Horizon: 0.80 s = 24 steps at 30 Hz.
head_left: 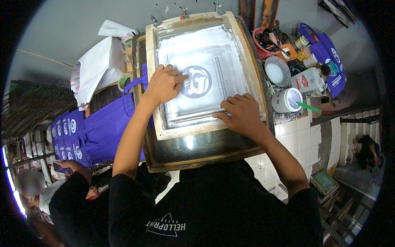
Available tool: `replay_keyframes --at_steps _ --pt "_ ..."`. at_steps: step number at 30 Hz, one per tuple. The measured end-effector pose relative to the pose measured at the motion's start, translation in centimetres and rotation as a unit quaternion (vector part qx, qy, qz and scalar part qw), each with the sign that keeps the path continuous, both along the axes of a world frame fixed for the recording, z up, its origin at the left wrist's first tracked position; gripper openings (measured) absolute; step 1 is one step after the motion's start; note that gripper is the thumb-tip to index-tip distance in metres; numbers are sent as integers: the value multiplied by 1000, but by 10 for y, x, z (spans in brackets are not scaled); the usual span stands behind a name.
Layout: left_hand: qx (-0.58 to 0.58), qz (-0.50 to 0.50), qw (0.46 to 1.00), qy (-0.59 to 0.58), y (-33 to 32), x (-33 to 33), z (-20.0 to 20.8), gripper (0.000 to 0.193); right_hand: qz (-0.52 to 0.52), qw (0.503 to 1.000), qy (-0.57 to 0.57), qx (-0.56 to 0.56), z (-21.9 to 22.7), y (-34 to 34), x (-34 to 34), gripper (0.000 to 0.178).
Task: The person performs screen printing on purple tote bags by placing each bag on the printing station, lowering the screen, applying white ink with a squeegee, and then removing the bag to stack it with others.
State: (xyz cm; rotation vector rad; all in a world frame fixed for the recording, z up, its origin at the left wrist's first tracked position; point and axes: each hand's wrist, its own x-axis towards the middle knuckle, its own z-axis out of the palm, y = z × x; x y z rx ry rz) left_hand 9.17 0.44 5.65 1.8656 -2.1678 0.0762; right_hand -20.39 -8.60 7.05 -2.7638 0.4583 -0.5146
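A wooden-framed printing screen [181, 132] lies in front of me, its pale mesh smeared white around a round dark logo [207, 85]. My left hand [163, 84] is over the left side of the mesh, index finger stretched toward the logo, the other fingers loosely bent; nothing shows in it. Along the near side of the screen lies a long narrow squeegee [191, 115]. My right hand [242, 113] is closed over its right end, thumb on the near side and fingers on the far side. The palm hides that end.
Beneath the screen is a dark glossy board [185, 149]; metal clamps [184, 14] stand at the far edge. Purple bags [109, 127] lie at left beside white paper [101, 66]. At right are a white tub [284, 101] with a green stick, a bowl [276, 72] and bottles. Another person [74, 197] is at lower left.
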Motion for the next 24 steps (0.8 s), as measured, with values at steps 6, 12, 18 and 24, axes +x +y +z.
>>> replay_keyframes --at_steps 6,12,18,24 --pt "-33 20 979 200 27 16 41 14 4 1000 6 1 -2 0 -1 33" --pt "-40 42 996 62 28 -10 30 41 20 1000 22 -2 -1 -3 0 31" --pt "74 28 996 45 8 -6 10 39 19 999 43 3 4 -1 2 32" --pt "-104 218 969 45 61 -13 69 15 20 999 40 -5 -2 -5 3 31"
